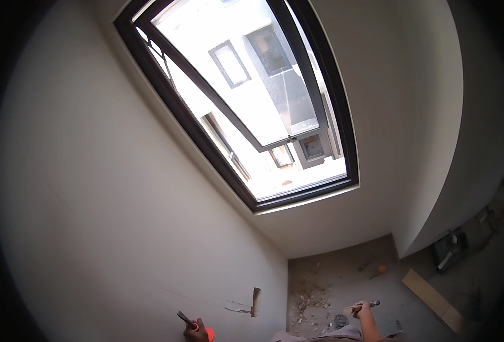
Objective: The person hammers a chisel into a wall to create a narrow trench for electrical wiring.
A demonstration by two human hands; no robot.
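Note:
At the lower edge, left of centre, my left hand (pixel 197 332) is closed on a flat metal chisel (pixel 183 317) with a red guard (pixel 209 334), held beside the white wall (pixel 121 245). To its right, the wall has a narrow rectangular cut (pixel 256 302) with ragged chipping beside it. My right hand (pixel 363 312) grips a short hammer (pixel 373 303) with a pale handle, out over the dusty floor, apart from the chisel. Part of my legs and a shoe (pixel 338 322) show below.
An open dark-framed window (pixel 351 154) is above. Rubble (pixel 312 302) lies along the wall's foot, with a small orange item (pixel 382 269) farther back. A long tan board (pixel 428 293) lies at right, near a dark tray (pixel 443 248) with tools, beyond a curved wall edge (pixel 434 211).

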